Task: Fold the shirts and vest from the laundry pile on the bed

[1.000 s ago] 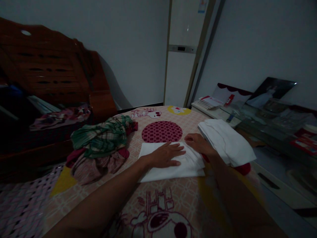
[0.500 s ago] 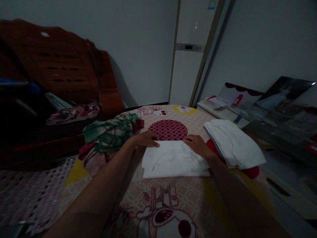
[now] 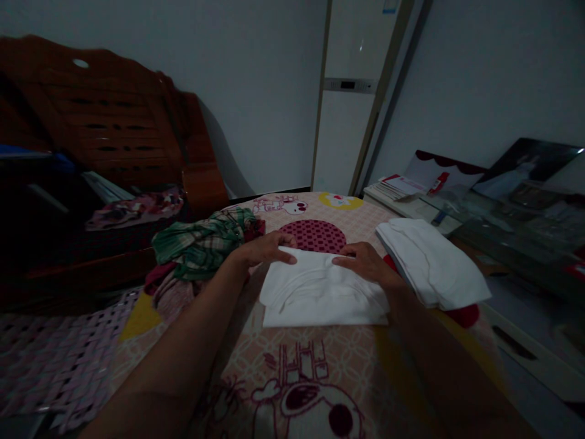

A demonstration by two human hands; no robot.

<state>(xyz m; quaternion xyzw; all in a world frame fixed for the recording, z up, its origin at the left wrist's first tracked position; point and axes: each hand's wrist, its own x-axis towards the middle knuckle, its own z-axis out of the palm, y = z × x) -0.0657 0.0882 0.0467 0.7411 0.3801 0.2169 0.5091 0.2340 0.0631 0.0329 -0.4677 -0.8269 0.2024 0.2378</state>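
Observation:
A folded white garment (image 3: pixel 322 296), perhaps a shirt since a curved neckline seam shows, lies on the patterned tablecloth (image 3: pixel 256 366) in front of me. My left hand (image 3: pixel 267 249) pinches its far edge toward the left, thumb on top and fingers behind. Toward the right of that same edge, my right hand (image 3: pixel 363 261) grips the cloth in the same way. The far edge looks slightly raised between them, while the near edge rests flat. Both hands' fingertips are partly hidden behind the fabric.
Left of the garment lies a heap with a green plaid cloth (image 3: pixel 201 241). A stack of folded white clothes (image 3: pixel 429 262) sits at the right. Beyond are a wooden chair (image 3: pixel 109 122), a tall white cabinet-like unit (image 3: pixel 345 134) and a glass-topped stand (image 3: pixel 503 225).
Both hands have risen slightly with the garment's far edge, and folds now show more across its upper part. The plaid heap and white stack stay put.

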